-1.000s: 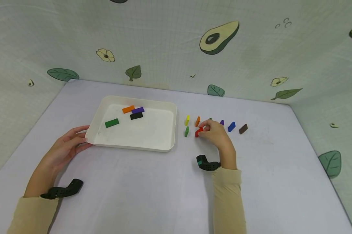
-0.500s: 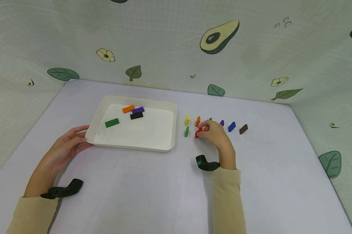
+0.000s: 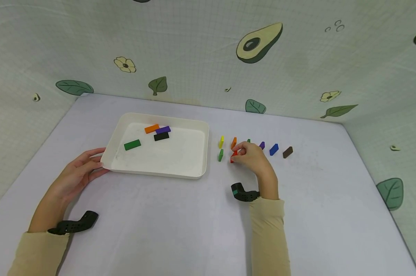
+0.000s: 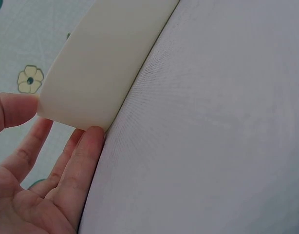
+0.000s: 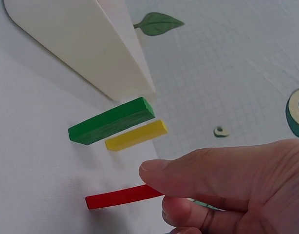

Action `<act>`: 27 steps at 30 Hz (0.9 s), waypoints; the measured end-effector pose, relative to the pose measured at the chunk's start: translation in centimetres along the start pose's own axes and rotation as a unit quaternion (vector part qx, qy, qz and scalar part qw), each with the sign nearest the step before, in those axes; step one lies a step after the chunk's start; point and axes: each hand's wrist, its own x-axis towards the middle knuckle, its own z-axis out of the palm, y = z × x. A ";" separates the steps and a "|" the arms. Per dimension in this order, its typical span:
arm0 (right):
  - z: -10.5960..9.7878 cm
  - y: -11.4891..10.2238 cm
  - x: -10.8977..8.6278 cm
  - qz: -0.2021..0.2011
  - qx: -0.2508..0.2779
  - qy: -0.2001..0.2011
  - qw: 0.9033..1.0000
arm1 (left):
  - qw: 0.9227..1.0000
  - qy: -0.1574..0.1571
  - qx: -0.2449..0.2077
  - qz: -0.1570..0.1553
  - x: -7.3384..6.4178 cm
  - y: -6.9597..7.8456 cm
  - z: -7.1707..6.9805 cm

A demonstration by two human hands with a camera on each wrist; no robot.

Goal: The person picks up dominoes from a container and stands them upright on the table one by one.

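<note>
My right hand [image 3: 254,159] pinches a red block [image 5: 120,196] between thumb and fingers. The block stands upright on its end, its base at or just above the table; which, I cannot tell. Just left of it stands a green block [image 3: 220,155], with a yellow block [image 3: 221,142] behind that one and an orange block [image 3: 233,143] behind the red. At the near left corner of the white tray [image 3: 152,174], my left hand [image 3: 78,172] rests its fairly straight fingers and thumb against the wall and rim. Inside the tray lie an orange, a purple, a black and a green block.
More upright blocks continue the back row to the right: a green one [image 3: 248,140] mostly hidden by my hand, a purple one [image 3: 262,145], a blue one [image 3: 274,149] and a brown one [image 3: 288,152]. A patterned cloth [image 3: 194,50] hangs behind the white table [image 3: 159,230].
The red block has shifted slightly left and toward me and turned a little, with my right hand moving along. My left hand and the tray have stayed in place.
</note>
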 end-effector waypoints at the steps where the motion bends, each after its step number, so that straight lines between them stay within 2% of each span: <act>1: 0.0 0.0 -0.1 -0.001 0.004 0.000 1.000 | 1.000 0.001 0.001 0.000 0.0 0.0 0.0; 13: -0.1 0.3 0.2 -0.010 0.011 -0.011 1.000 | 1.000 0.001 0.002 -0.004 0.0 0.1 0.0; 27: -0.3 0.3 0.0 -0.001 0.010 -0.012 1.000 | 1.000 0.007 0.004 -0.006 0.0 0.1 0.0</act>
